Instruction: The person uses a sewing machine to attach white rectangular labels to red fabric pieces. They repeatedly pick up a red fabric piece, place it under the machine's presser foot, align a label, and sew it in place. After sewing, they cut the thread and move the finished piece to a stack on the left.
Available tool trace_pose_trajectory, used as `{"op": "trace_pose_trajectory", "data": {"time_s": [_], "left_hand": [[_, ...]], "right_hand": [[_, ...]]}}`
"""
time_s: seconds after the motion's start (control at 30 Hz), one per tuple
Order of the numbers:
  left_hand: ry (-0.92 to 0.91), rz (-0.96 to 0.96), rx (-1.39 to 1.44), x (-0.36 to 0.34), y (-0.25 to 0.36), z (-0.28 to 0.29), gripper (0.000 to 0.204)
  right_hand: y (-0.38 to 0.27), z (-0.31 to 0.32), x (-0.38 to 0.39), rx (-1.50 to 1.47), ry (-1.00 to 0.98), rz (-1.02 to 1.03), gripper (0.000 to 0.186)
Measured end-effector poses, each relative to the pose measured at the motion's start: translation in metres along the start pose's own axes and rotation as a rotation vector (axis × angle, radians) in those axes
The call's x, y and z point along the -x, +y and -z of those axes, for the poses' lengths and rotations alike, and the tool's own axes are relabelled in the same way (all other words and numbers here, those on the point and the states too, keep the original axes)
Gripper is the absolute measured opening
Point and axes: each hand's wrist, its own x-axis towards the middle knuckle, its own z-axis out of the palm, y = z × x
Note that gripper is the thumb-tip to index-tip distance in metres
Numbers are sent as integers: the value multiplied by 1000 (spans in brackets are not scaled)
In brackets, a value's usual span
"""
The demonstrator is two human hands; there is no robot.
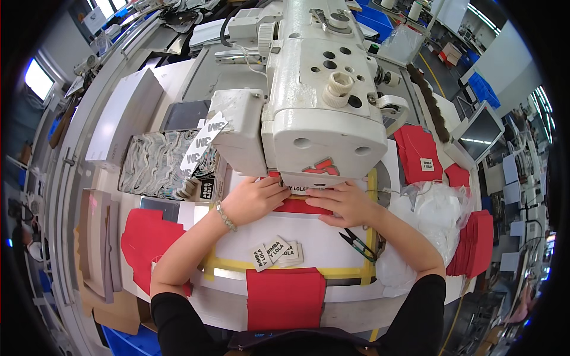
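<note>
Workshop sewing table (332, 234), white, tape-edged. Left hand (252, 199) and right hand (347, 203), fingers flat and pressing, pin red fabric piece (300, 206) between them under sewing machine head (323, 118). Snips (359, 244) near right wrist. Risk: fingertips close to needle; fabric could skew.

You get bright, even overhead light, soft shadows under the sewing machine (314, 89), window (37, 78) glare far left, heavy fisheye bending, black corners, centre sharp.
</note>
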Motion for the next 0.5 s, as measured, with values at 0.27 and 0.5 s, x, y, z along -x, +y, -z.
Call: {"op": "trace_pose_trajectory", "data": {"time_s": [0.27, 0.5], "left_hand": [[-2, 75, 122, -8, -1, -7, 23], [-187, 179, 318, -16, -2, -8, 37]], "right_hand": [[-1, -2, 0, -66, -68, -115, 34], [2, -3, -4, -149, -6, -149, 30]]}}
